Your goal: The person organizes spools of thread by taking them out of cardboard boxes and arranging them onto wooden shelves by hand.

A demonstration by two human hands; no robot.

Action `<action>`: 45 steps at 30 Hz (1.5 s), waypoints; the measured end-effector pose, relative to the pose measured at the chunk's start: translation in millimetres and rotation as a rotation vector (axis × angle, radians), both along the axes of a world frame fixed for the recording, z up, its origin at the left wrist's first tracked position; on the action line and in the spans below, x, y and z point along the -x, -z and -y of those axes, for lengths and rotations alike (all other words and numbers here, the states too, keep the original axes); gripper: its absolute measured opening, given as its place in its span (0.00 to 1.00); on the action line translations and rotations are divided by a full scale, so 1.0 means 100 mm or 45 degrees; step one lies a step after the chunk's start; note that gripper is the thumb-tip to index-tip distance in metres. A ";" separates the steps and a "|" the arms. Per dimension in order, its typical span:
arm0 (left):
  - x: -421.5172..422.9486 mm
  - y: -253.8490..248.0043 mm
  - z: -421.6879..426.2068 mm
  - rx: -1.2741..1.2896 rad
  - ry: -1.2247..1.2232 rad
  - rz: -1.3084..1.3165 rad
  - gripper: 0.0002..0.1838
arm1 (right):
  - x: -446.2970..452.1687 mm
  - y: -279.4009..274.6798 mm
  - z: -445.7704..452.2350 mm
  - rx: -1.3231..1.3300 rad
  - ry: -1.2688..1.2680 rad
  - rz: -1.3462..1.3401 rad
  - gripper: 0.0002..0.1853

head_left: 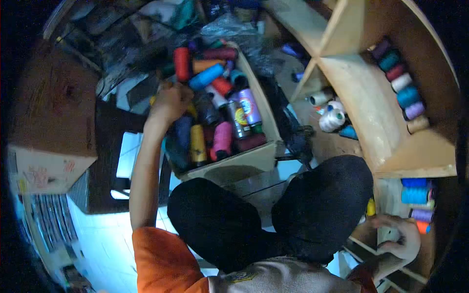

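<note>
My left hand (173, 100) reaches into the left side of a cardboard box (234, 167) full of thread spools; its fingers are blurred, and whether they hold a spool is unclear. Near it lie a red spool (182, 64), a blue spool (206, 76) and a yellow spool (198, 144). Pink (223, 136) and purple (249, 106) spools lie farther right in the box. At the lower right, my right hand (398, 237) is inside a wooden shelf compartment with its fingers apart, close to an orange spool (423, 226) and a light purple spool (422, 215).
Curving round the right side is a wooden shelf (361, 107) with a row of spools (408, 96) and white cones (332, 120). My bent knees (322, 210) are below the box. A dark wooden frame (110, 161) and a carton (49, 168) stand at left.
</note>
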State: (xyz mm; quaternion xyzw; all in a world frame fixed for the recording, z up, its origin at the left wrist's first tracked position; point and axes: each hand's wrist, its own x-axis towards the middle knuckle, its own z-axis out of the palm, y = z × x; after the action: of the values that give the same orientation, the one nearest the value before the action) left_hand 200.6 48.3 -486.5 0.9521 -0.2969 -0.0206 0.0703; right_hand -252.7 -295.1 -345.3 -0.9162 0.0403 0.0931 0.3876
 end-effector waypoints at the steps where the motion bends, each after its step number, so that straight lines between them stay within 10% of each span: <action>1: 0.01 0.06 -0.07 -0.018 0.075 -0.074 0.24 | -0.23 -0.02 0.00 -0.015 -0.164 -0.045 0.26; 7: 0.00 0.21 -0.01 -0.096 -0.288 0.462 0.25 | -1.39 -0.06 -0.38 0.082 -0.286 -0.032 0.37; 16: -0.34 0.00 -0.28 -0.389 -0.318 0.113 0.22 | -1.96 -0.08 -0.59 0.158 -0.629 0.048 0.32; 29: 1.03 -1.27 0.30 0.676 0.830 0.101 0.33 | -2.50 0.36 -1.07 0.183 -0.473 0.789 0.38; 32: 0.89 -1.04 -0.02 0.914 0.360 -0.608 0.32 | -2.44 0.31 -0.95 -0.064 -0.355 0.597 0.36; 39: 0.75 0.37 -0.48 -0.065 -0.050 0.367 0.30 | -2.40 0.33 -0.76 -0.531 -0.055 0.530 0.30; 45: 0.78 0.45 -0.29 -0.043 -0.286 0.436 0.33 | -2.37 0.35 -0.76 -0.857 -0.061 0.431 0.26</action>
State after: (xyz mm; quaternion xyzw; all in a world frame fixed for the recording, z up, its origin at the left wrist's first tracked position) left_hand 122.7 77.3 -531.2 0.9699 -0.1962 0.1444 0.0047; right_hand -16.0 -218.7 -380.0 -0.7407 -0.0786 -0.0425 0.6659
